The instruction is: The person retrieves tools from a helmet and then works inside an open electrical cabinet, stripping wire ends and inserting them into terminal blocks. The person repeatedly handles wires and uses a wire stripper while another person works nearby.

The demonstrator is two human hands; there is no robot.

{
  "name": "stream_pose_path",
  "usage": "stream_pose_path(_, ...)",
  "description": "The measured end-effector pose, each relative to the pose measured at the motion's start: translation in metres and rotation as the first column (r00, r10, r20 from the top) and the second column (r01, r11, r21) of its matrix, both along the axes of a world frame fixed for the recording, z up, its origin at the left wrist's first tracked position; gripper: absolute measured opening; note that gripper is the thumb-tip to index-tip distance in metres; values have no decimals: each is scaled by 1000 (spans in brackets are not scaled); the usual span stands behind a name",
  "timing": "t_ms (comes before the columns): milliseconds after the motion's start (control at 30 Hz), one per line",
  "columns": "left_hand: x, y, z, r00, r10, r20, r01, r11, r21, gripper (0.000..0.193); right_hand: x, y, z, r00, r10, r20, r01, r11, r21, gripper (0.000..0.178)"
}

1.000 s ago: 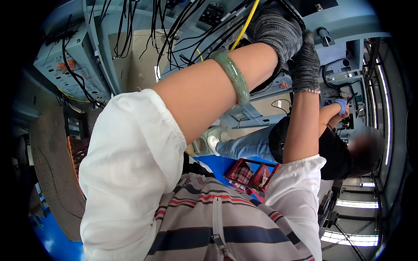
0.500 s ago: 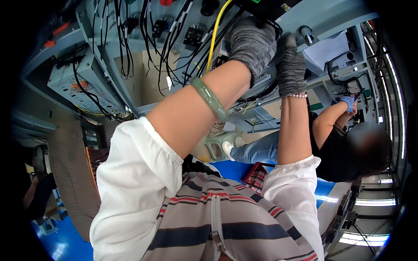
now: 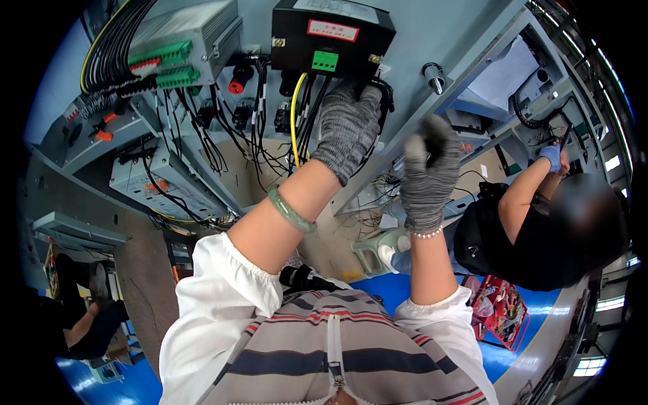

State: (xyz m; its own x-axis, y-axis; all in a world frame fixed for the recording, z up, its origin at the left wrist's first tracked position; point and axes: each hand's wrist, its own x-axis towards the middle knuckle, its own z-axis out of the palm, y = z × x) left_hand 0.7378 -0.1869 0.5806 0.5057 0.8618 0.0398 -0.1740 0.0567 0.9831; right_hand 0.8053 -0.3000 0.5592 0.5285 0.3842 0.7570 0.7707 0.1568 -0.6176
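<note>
My left hand point(image 3: 347, 125), in a grey knitted glove, is closed around a bundle of black wires point(image 3: 386, 94) just below a black box point(image 3: 334, 34) with a green terminal block point(image 3: 325, 61). Its fingertips are partly hidden. A yellow wire point(image 3: 294, 128) hangs beside that wrist. My right hand point(image 3: 432, 175), gloved alike, is raised in front of the cabinet's side edge, apart from the wires. Its fingers curl toward the thumb; whether anything lies in them is hidden.
A grey module point(image 3: 182, 42) with green connectors sits at upper left, above a lower grey unit point(image 3: 158, 179). A metal cylinder point(image 3: 433, 77) juts from the frame. At right a co-worker point(image 3: 533, 229) wears a blue glove; a red tool crate point(image 3: 499, 310) stands on the floor.
My view has shifted, bringing the black box and the grey module into sight. My right hand has come away from beside the left and now stands lower, fingers curled. The left stays at the wires.
</note>
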Motion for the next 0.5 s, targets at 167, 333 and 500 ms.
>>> stream_pose_path(167, -2, -1, 5, 994, -37, 101, 24, 992, 122, 23, 0, 22, 31, 993, 75, -90, -89, 982, -164, 42)
stream_pose_path(333, 0, -3, 16, 1000, -14, 17, 11, 986, 164, 22, -6, 23, 54, 940, 167, -297, -228, 955, -188, 35)
stream_pose_path(500, -2, -4, 27, 996, 38, -79, -25, 986, 167, 24, -15, 18, 49, 992, 116, 42, -107, 980, -170, 20)
